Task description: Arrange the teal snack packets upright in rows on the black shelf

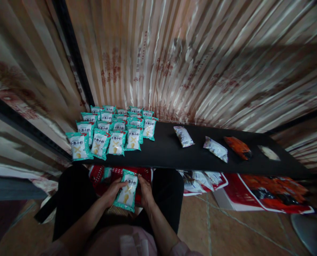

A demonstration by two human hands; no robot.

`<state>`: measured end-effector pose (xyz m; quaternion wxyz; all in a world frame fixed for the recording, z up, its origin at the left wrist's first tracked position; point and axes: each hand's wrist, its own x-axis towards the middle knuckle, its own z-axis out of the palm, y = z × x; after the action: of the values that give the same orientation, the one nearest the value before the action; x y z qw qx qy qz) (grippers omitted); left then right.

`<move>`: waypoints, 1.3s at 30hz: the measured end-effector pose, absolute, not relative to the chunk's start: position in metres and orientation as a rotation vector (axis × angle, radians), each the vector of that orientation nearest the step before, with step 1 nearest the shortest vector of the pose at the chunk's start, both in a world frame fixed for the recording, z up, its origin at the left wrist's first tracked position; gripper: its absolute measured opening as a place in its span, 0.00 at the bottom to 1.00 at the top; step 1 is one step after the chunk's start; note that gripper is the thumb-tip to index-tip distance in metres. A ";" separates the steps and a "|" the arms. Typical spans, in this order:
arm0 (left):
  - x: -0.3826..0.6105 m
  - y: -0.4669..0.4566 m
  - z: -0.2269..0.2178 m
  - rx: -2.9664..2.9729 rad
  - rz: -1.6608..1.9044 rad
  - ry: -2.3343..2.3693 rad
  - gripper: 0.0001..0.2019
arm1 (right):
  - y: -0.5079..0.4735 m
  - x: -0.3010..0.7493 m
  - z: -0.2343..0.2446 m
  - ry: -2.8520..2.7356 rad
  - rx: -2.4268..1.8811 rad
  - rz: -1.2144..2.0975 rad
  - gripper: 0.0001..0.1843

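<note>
A teal and white snack bag [128,193] is held upright above my lap, its printed front facing me. My left hand [115,191] grips its left side, fingers partly hidden by the bag. On the other side my right hand [145,189] has its fingers closed at the bag's upper right edge. Beyond my hands, several matching snack bags [116,143] stand in rows on the left part of a black shelf [163,153]. Below the shelf edge, between my knees, is a red basket [95,174] with another teal bag [107,174] in it.
Along the shelf to the right lie two white packets [183,136], an orange packet [237,148] and a pale packet [268,153]. Under it are a red basket of white packets [201,180] and a basket of orange packets [275,188]. A patterned curtain [174,64] hangs behind; dark posts [75,53] frame it.
</note>
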<state>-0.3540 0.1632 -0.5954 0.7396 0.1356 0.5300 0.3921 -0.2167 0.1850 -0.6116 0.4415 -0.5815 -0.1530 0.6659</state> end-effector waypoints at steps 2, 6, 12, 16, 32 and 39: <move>-0.354 0.164 -0.592 0.303 0.856 1.137 0.21 | 0.185 -0.217 -0.613 -0.388 -1.407 1.628 0.22; -0.351 0.166 -0.588 0.312 0.843 1.099 0.24 | 0.184 -0.217 -0.615 -0.398 -1.408 1.515 0.24; -0.346 0.169 -0.575 0.345 0.857 1.042 0.25 | 0.189 -0.213 -0.596 -0.521 -1.408 1.383 0.24; -0.342 0.172 -0.562 0.371 0.877 1.038 0.26 | 0.197 -0.208 -0.578 -0.600 -1.470 1.291 0.26; -0.332 0.178 -0.562 0.601 0.890 1.065 0.27 | 0.230 -0.179 -0.568 -0.815 -1.506 1.101 0.27; -0.324 0.191 -0.560 0.641 0.890 1.077 0.25 | 0.237 -0.172 -0.555 -0.873 -1.535 1.122 0.28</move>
<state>-0.3236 0.1906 -0.5605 0.7189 0.2900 0.4869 0.4026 -0.1716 0.2365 -0.5552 0.5008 -0.6351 -0.3611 0.4641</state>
